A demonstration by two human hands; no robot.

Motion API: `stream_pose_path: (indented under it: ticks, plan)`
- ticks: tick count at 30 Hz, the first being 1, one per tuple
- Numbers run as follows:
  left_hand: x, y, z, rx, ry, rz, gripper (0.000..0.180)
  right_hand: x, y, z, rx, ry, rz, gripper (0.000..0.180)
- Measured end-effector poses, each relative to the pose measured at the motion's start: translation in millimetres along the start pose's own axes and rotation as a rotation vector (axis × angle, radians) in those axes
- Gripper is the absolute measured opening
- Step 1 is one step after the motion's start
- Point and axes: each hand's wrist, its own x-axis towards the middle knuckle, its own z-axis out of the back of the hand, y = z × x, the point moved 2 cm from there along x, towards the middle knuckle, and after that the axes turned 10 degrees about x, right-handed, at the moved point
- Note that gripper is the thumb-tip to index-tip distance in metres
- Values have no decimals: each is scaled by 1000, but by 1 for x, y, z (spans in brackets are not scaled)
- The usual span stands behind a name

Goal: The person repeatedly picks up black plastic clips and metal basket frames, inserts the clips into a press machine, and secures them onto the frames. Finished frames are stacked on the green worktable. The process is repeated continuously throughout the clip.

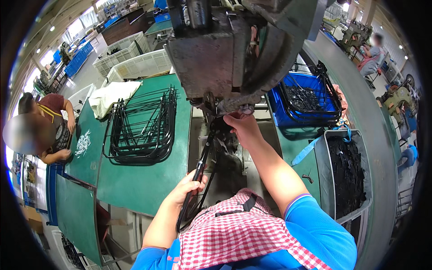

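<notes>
Gripping blk frame [183,209] w/ L hand [186,186]; R hand [245,128] at press [207,63], hold unclear; frame stack [167,135] L, blue bin [280,110] R.

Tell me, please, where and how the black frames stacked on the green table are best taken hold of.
On the black frames, probably grip the outer tubes at the near right corner, coming from the near side: there the tubes bend smoothly and look thicker than the inner wires.

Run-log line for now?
left hand: grips black frame | right hand: at machine head, grip unclear | frame stack: on green table
</notes>
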Motion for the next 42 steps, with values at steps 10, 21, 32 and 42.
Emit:
stream_pose_path:
  ticks: [10, 21, 32, 42]
  plan:
    - [3, -3, 15, 12, 68, 18, 73, 32, -20, -14, -463, -157, 240, 27]
    - [17, -3, 8, -32, 76, -20, 71, 33, -24, -6, -708, -11, 437, 20]
    - [8, -10, 4, -22, 17, -1, 79, 32, -23, -9, -799, -78, 347, 18]
    - [1, -31, -6, 175, -2, -39, 76, -2, -42, 23, 233, -259, 74, 22]
